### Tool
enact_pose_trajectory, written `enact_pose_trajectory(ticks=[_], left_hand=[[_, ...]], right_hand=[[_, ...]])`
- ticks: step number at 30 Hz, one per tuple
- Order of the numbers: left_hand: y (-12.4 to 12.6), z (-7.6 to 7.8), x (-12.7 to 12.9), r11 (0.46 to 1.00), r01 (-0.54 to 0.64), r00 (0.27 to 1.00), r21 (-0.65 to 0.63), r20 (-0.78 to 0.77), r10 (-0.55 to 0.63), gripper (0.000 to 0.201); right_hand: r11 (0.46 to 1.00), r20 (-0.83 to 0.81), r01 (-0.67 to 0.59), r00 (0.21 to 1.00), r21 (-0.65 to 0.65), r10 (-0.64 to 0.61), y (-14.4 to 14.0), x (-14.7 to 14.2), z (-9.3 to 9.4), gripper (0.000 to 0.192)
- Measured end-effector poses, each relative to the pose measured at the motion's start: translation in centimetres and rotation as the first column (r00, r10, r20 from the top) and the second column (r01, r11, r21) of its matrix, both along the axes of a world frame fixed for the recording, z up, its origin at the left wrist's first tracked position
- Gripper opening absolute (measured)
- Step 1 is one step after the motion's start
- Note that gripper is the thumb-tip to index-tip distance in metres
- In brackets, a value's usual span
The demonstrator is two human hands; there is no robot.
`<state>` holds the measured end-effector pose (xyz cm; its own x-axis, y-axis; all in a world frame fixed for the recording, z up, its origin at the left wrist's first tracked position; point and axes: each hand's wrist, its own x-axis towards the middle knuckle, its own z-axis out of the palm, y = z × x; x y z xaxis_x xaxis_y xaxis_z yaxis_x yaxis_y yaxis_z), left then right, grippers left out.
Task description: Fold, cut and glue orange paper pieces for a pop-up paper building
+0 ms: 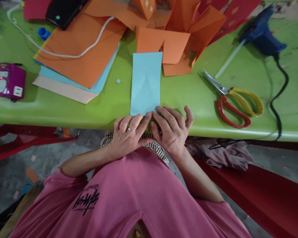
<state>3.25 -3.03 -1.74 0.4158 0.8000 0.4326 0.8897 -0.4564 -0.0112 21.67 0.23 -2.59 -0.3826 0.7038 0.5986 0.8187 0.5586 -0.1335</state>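
Under my left hand and right hand lies a matt, smooth sheet of light blue paper, faintly creased. The bench is smooth green plastic with a soft sheen. The scissors have shiny metal blades and glossy red and yellow plastic handles. Orange card sheets look matt. The blue glue gun is dull plastic.

Light blue paper strip, lime green table, orange card sheets, red-and-yellow-handled scissors, dark blue glue gun, magenta power strip, pink shirt, black-and-white striped cloth
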Motion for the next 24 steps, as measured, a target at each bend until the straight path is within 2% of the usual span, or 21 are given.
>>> enact_pose_trajectory(ticks=[6,11,15,21,24], left_hand=[[-0.5,0.3,-2.9,1.000,-0.021,0.999,-0.010,-0.038,0.020,0.080],[-0.9,0.5,-5.4,0.994,-0.081,0.997,-0.076,-0.026,0.079,0.074],[-0.7,0.5,-4.9,0.989,-0.087,0.995,-0.117,0.041,0.092,0.077],[-0.3,0.2,-3.2,0.995,-0.049,0.998,-0.091,0.039,0.053,0.077],[-0.3,0.2,-3.0,0.998,-0.033,0.999,-0.060,0.030,0.035,0.080]], right_hand=[[0.996,0.038,0.021,0.999,-0.090,-0.017,-0.2,0.4,-0.1,0.035],[1.000,0.006,-0.001,1.000,-0.027,0.001,0.0,0.2,0.0,0.037],[1.000,0.007,0.015,1.000,0.010,-0.015,0.1,-0.3,0.2,0.035],[0.991,-0.068,0.034,0.997,-0.127,-0.043,-0.3,0.1,1.3,0.046],[0.989,-0.048,0.064,0.996,-0.132,-0.071,-0.8,0.0,1.5,0.050]])
